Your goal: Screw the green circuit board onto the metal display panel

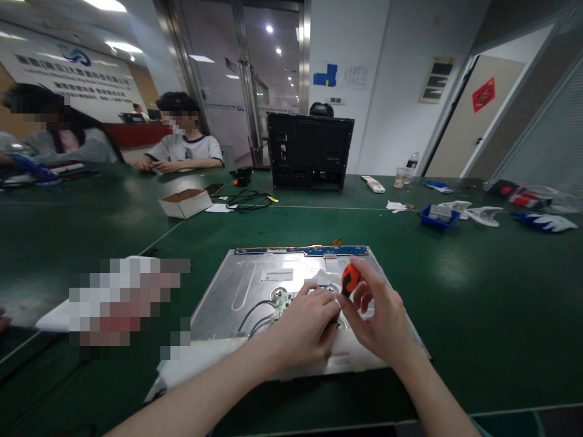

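Note:
A silver metal panel [228, 285] lies flat on the green table, a blue circuit strip [273, 250] along its far edge. My right hand [380, 309] grips an orange and black screwdriver [350, 279] over the panel's right half, its handle tilted up between thumb and fingers. Close beside it, my left hand [310, 318] rests on the panel with its fingers curled; what they hold, if anything, is hidden. Partly under that hand is a small green circuit board [283, 301], from which dark cables [255, 311] run left. A white label [279, 275] is on the panel.
A black monitor housing [311, 152] stands upright at the back. An open white box [184, 203] and black cable [249, 200] lie back left. A blue tray [438, 217] and gloves [544, 221] lie right. A person [186, 142] sits across the table; another is far left.

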`<state>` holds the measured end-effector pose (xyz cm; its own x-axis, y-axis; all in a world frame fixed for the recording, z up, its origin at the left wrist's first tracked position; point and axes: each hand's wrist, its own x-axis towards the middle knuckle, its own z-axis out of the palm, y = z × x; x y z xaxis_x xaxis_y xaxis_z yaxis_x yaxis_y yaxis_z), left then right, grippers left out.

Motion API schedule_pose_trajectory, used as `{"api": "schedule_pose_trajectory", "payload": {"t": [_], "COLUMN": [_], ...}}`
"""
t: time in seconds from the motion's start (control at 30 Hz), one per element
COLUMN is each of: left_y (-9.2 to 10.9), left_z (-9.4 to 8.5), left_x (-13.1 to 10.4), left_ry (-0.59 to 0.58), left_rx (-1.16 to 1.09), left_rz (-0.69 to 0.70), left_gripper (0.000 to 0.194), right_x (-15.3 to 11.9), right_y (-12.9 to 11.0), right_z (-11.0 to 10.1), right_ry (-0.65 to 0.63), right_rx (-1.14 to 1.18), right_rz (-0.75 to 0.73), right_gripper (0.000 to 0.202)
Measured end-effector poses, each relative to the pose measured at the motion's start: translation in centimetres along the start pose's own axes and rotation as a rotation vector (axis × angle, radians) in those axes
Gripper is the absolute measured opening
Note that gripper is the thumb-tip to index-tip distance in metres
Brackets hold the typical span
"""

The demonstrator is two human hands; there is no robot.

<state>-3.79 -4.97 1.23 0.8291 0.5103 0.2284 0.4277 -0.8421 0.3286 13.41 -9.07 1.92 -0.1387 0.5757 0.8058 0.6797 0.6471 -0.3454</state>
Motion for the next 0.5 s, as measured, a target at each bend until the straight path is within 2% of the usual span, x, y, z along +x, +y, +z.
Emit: {"api": "schedule_pose_trajectory", "payload": {"t": [0.5], "left_y": [0.18], "left_z": [-0.21], "left_x": [0.04], "left_ry": [-0.016], "left_rx": [0.004], "left_rz": [-0.015], "left_gripper": [0.014], "right_x": [-0.08], "right_y": [0.07], "right_z": [0.18], "right_ry": [0.005], "right_rx": [0.019], "right_rz": [0.011], "right_gripper": [0.058]}}
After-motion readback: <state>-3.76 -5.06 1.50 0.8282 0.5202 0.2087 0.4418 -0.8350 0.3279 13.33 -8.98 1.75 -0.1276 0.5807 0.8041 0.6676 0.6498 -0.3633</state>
